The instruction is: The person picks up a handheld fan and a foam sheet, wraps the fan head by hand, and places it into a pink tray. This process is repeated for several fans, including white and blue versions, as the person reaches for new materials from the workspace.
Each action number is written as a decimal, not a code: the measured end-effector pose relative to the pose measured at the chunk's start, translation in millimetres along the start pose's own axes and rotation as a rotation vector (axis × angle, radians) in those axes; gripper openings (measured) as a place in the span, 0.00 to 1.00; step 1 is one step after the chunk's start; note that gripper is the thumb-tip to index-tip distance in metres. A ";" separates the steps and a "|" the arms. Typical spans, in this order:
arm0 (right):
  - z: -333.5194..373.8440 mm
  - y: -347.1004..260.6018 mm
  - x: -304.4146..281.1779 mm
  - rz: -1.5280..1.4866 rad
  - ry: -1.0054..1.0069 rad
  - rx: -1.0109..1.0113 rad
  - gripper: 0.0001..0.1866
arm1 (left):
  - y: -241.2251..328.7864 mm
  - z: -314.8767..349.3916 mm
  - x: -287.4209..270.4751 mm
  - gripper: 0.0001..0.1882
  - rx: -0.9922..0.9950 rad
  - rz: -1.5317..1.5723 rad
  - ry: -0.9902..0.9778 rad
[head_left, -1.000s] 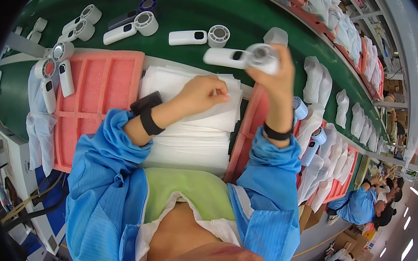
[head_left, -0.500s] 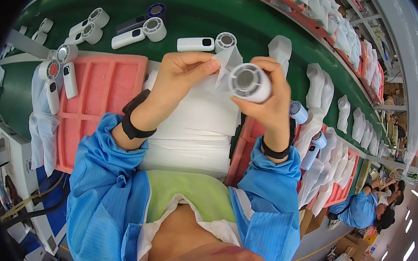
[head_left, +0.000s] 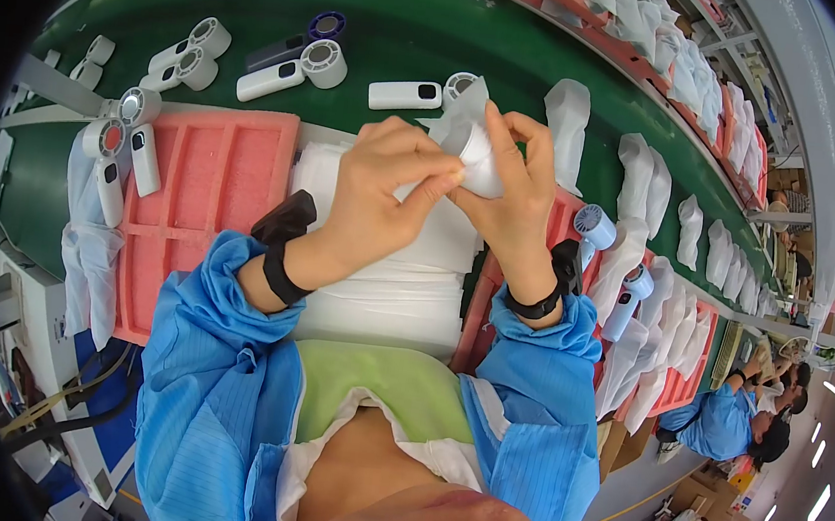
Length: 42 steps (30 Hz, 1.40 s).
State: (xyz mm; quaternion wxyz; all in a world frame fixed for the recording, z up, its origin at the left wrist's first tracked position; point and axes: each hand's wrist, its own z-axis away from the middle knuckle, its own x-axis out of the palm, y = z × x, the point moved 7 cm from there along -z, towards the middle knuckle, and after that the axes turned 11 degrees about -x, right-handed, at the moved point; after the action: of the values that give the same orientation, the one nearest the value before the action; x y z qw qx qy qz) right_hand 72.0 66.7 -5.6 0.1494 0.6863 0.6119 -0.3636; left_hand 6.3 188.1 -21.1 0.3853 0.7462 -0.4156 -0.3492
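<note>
A white handheld fan (head_left: 483, 162) is partly inside a thin whitish bag (head_left: 460, 110), above a stack of flat white bags (head_left: 374, 292). My right hand (head_left: 517, 185) is closed around the fan from the right, its index finger stretched up along the bag. My left hand (head_left: 396, 173) pinches the bag's edge at the fan's near left side. The fan's handle is hidden by the bag and my fingers. Just beyond my hands another white fan (head_left: 403, 94) lies on the green belt.
A pink compartment tray (head_left: 209, 180) lies left of the stack, with several fans at its left edge. Another pink tray (head_left: 565, 214) holds bagged fans and light blue fans (head_left: 596, 225) at right. More fans (head_left: 324, 64) and bagged fans (head_left: 565, 124) lie along the green conveyor belt (head_left: 401, 18).
The fan's round head, facing up before, is now covered by the bag. My left hand has come right, close against my right hand. The fans on the belt have shifted slightly right.
</note>
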 end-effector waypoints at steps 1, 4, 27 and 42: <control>0.4 0.2 -0.6 0.038 -0.001 -0.004 0.42 | 4.7 4.4 2.5 0.05 0.023 -0.067 0.033; 6.8 3.2 11.8 0.016 -0.041 0.033 0.41 | 12.3 9.7 5.3 0.05 0.071 -0.199 0.099; 16.3 33.1 9.3 -0.138 0.070 0.243 0.32 | -10.3 -2.4 13.9 0.19 -0.134 -0.154 -0.065; 23.0 24.7 39.0 -0.612 -0.230 0.234 0.35 | -16.6 -24.4 -20.8 0.25 -0.112 0.350 -0.114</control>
State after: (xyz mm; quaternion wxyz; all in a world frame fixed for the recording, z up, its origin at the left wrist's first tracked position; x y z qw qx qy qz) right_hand 87.6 75.1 -53.9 0.0218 0.4380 0.7228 -0.5341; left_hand 24.1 219.5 -20.1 0.4573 0.6189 -0.5400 -0.3410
